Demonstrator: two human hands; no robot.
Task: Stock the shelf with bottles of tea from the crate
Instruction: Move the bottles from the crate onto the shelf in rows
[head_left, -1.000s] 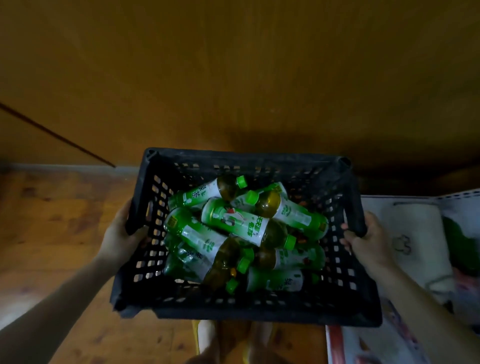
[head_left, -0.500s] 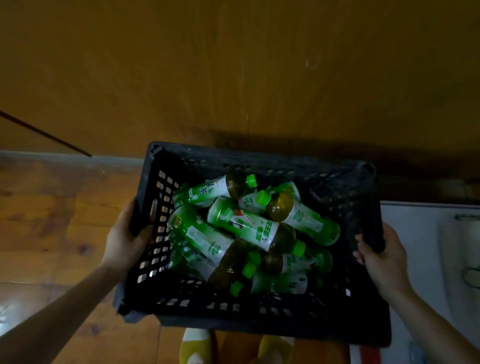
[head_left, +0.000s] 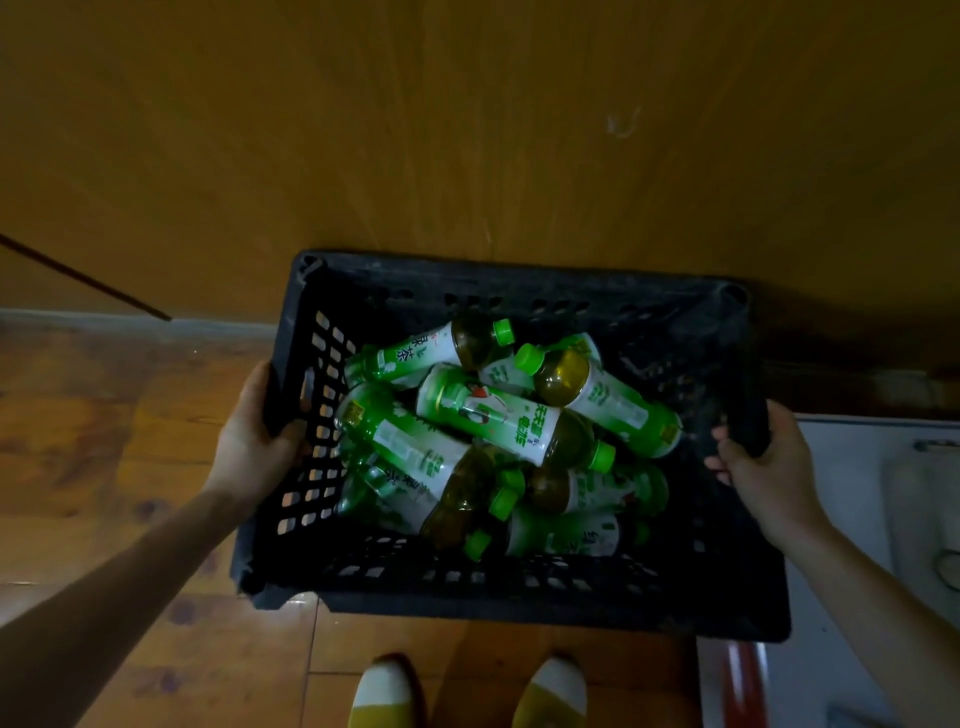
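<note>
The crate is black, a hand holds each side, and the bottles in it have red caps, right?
Not quite. The caps on the bottles are green, not red, as the head view shows. The rest stands: the crate is black, the left hand grips one side and the right hand the other.

just one cam here, head-worn and wide-angle, tilted steeply down and a bit forward. The crate (head_left: 519, 603) sits close under it and fills the middle of the frame, arms (head_left: 104, 597) showing at both lower corners, the person's own feet (head_left: 384, 691) at the bottom edge, floor (head_left: 78, 467) left, wooden wall (head_left: 467, 130) across the top half
</note>
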